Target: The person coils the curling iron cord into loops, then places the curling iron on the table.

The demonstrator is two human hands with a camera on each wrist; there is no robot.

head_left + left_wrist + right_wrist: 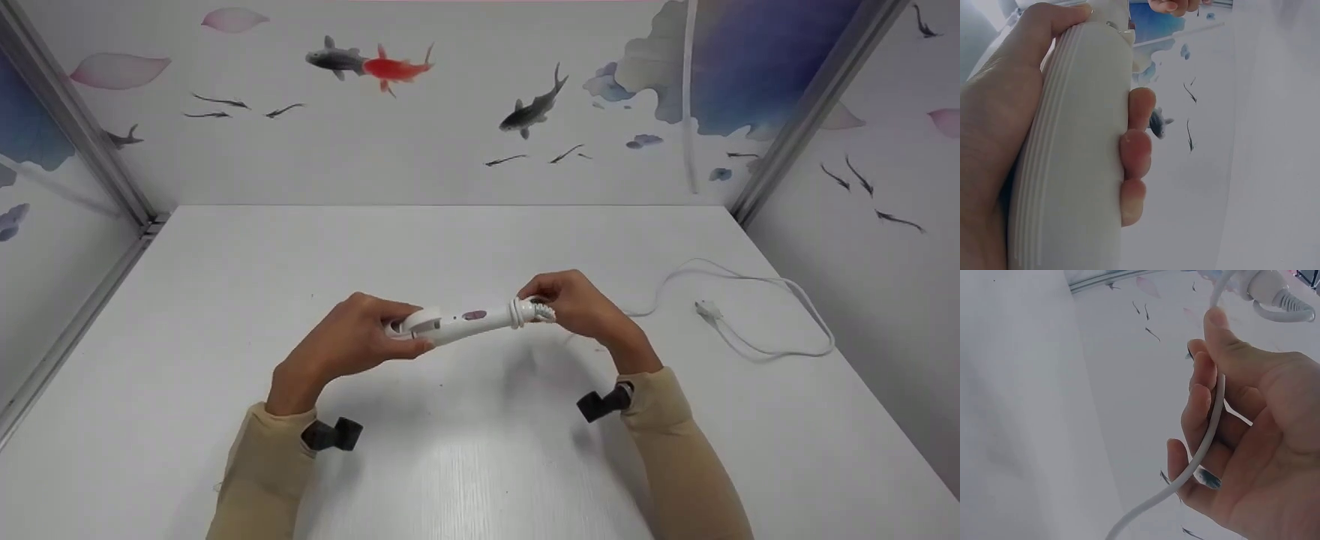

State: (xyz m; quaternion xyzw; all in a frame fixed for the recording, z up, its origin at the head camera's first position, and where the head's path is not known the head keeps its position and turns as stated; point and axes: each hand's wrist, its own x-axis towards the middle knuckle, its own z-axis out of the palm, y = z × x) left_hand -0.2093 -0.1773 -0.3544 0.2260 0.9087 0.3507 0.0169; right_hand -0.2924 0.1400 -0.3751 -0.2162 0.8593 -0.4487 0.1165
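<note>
White appliance (469, 325) hangs above the table (450, 247)'s middle, left hand (349, 337) clamped round its nine-o'clock end, right hand (581, 304) pinching the cord (1154, 499) near three o'clock. Probably light, stiff, slightly slippery; grip its ribbed casing (1081, 140), not the soft cord.

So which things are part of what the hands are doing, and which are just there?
Part of the job:
- white handheld appliance, gripped by the left hand
- its cord, held by the right hand
- the plug, lying on the table

Just there:
- that table, underneath
- fish pictures on the wall
</note>
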